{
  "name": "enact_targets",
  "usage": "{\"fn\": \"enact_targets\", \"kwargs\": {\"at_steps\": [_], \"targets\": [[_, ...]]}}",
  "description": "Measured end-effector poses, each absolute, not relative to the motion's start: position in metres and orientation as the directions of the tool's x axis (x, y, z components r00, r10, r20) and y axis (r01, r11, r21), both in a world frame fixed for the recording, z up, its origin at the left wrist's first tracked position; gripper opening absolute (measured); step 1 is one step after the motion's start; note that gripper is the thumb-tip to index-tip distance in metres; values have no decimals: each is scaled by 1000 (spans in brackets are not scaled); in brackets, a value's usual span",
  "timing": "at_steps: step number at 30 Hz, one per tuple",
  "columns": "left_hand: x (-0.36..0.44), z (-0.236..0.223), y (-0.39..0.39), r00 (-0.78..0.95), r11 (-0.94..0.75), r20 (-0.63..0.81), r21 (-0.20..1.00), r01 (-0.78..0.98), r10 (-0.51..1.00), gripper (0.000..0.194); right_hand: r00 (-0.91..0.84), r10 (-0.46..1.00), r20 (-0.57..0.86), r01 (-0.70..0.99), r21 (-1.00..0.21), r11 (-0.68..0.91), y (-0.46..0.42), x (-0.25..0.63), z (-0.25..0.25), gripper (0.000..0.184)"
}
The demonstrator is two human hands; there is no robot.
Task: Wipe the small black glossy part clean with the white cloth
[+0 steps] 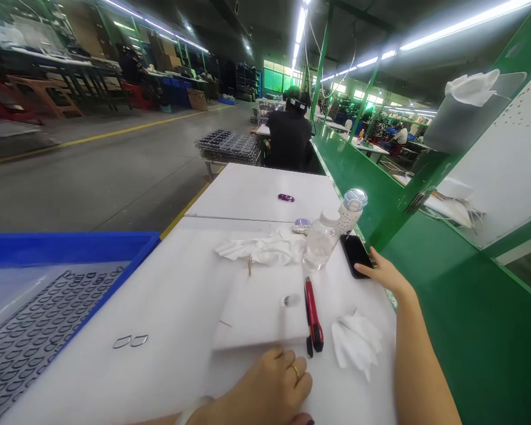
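My left hand (269, 383) rests on the white table (172, 354) at the near edge of a white board (256, 307), fingers curled loosely with nothing visible in them. My right hand (380, 271) reaches forward and touches a black phone (355, 254) lying flat by the table's right edge. A small clear lens piece (291, 300) lies on the board. A red and black utility knife (313, 316) lies just right of the board. Two clear lens pieces (130, 341) sit left of the board.
A blue tray (71, 248) with a grey sheet of lens shapes is at the left. A clear bottle (321, 239), a second bottle (351, 209), white cloths (265, 248) and a crumpled tissue (356, 342) are nearby. A person in black (289, 136) sits ahead. A green partition (469, 319) runs along the right.
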State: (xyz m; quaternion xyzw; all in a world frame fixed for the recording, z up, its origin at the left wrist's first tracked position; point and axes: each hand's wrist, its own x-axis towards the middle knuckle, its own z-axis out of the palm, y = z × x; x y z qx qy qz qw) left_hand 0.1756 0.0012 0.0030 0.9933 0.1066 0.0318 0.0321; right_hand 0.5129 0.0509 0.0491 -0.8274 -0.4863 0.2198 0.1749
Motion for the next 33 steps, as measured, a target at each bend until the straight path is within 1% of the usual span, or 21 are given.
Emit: {"fn": "enact_targets", "kwargs": {"at_steps": [3, 5, 7, 11, 13, 14, 15, 17, 18, 19, 21, 24, 29, 33], "targets": [[175, 3, 1, 975, -978, 79, 56, 202, 206, 32, 466, 877, -118, 825, -301, -478, 60, 495, 46, 97], [176, 2, 0, 976, -979, 88, 48, 197, 200, 32, 506, 861, -58, 839, -200, -507, 67, 483, 41, 98], [176, 1, 0, 977, -981, 93, 45, 190, 194, 32, 523, 853, -4, 840, -169, -516, 72, 471, 34, 97], [176, 0, -1, 976, -981, 101, 45, 189, 193, 33, 503, 862, 66, 855, -184, -485, 75, 457, 27, 96], [176, -1, -1, 974, -980, 109, 45, 195, 198, 33, 492, 868, 62, 853, -233, -467, 75, 460, 28, 97], [175, -2, -1, 973, -979, 115, 45, 197, 201, 32, 489, 871, 44, 840, -292, -457, 74, 464, 30, 97], [175, -2, -1, 971, -979, 121, 45, 200, 205, 32, 491, 871, 17, 807, -385, -448, 73, 469, 32, 95], [175, -3, -1, 968, -978, 136, 47, 205, 210, 33, 501, 864, -53, 677, -597, -430, 72, 482, 36, 83], [175, -3, -1, 966, -977, 144, 49, 208, 213, 33, 507, 857, -86, 603, -676, -424, 71, 488, 37, 74], [175, -3, -1, 965, -976, 148, 54, 211, 216, 32, 509, 854, -110, 545, -726, -419, 71, 493, 37, 65], [175, -2, -2, 963, -974, 147, 70, 217, 225, 32, 500, 857, -127, 508, -758, -409, 72, 500, 37, 52], [174, 0, -2, 964, -970, 124, 91, 227, 237, 31, 466, 875, -135, 513, -764, -391, 72, 503, 35, 45], [174, 5, -1, 965, -963, 84, 127, 237, 249, 29, 416, 898, -140, 526, -769, -363, 73, 507, 32, 50], [174, 5, 0, 966, -962, 72, 135, 236, 247, 28, 418, 900, -121, 549, -756, -356, 75, 512, 23, 58]]}}
